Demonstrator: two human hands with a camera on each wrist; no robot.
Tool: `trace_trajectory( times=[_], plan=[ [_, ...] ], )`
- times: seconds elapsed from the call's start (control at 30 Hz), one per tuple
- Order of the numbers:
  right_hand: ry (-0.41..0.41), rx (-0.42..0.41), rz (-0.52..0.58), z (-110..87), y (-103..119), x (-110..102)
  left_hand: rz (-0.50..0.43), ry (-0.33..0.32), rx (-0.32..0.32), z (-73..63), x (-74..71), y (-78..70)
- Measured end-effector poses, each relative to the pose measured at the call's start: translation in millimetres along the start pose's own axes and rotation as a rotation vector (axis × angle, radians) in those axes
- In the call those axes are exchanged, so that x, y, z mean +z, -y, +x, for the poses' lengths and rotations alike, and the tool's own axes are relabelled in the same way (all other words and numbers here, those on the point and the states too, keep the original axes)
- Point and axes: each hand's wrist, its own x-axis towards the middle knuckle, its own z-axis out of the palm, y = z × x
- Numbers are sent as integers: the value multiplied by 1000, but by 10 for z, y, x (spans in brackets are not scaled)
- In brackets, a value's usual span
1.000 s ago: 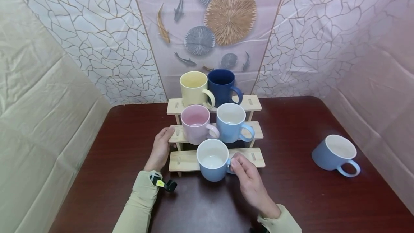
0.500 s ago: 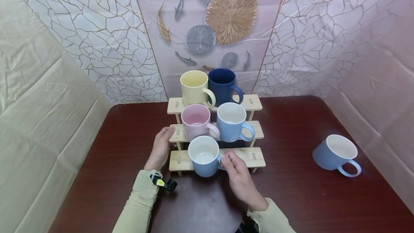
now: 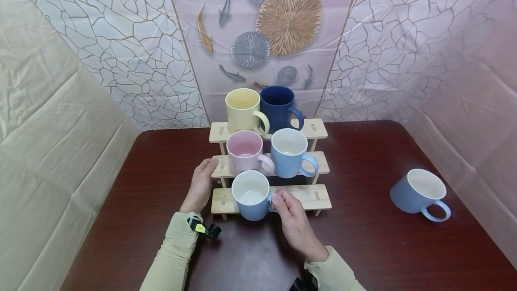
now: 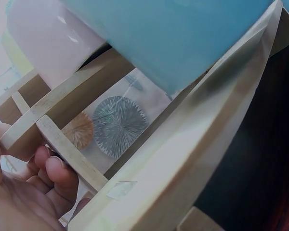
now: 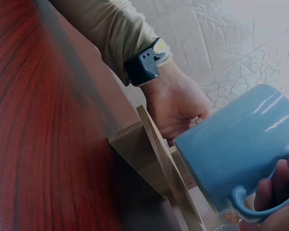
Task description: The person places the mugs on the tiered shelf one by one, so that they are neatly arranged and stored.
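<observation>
A three-step wooden rack [image 3: 303, 194] stands on the dark red table. My right hand [image 3: 288, 212] pinches the handle of a light blue mug [image 3: 251, 196] at the left part of the lowest step; the same mug [image 5: 236, 149] shows tilted in the right wrist view, with my fingers [image 5: 274, 185] through its handle. My left hand [image 3: 199, 185] grips the rack's left end, its fingers [image 4: 53, 168] curled round a wooden upright. A pink mug [image 3: 245, 154] and a light blue mug [image 3: 288, 152] stand on the middle step, a yellow mug [image 3: 243, 110] and a navy mug [image 3: 278, 108] on the top step.
Another blue mug [image 3: 418, 190] stands alone on the table [image 3: 363, 246] at the right, handle toward me. Draped patterned sheets wall in the table at the back and both sides. Bare table lies in front of the rack.
My right hand has carried the light blue mug leftward and slightly back along the lowest step. The left hand has stayed on the rack's end.
</observation>
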Motion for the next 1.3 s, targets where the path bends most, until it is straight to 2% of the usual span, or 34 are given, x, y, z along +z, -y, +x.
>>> trace_trajectory(
  times=[0.27, 0.43, 0.53, 0.67, 0.73, 1.0, 1.3],
  plan=[
    [-8, -2, -4, -15, -52, 16, 93, -3, -68, 8, -5, -66],
    [-24, 36, -16, -38, -85, 8, 173, -12, -152, 11, -9, -173],
    [-32, 57, -18, -40, -105, -1, 198, 23, -210, 34, -37, -239],
    [-30, 76, -23, -39, -132, -18, 145, 87, -252, 58, -86, -282],
    [-23, 77, -33, -34, -137, -31, 116, 93, -250, 62, -101, -282],
    [0, 117, -109, -3, -65, -89, 75, 54, -239, 60, -83, -312],
    [28, 146, -123, -4, -36, -134, -60, 6, -254, 73, -71, -362]
  ],
)
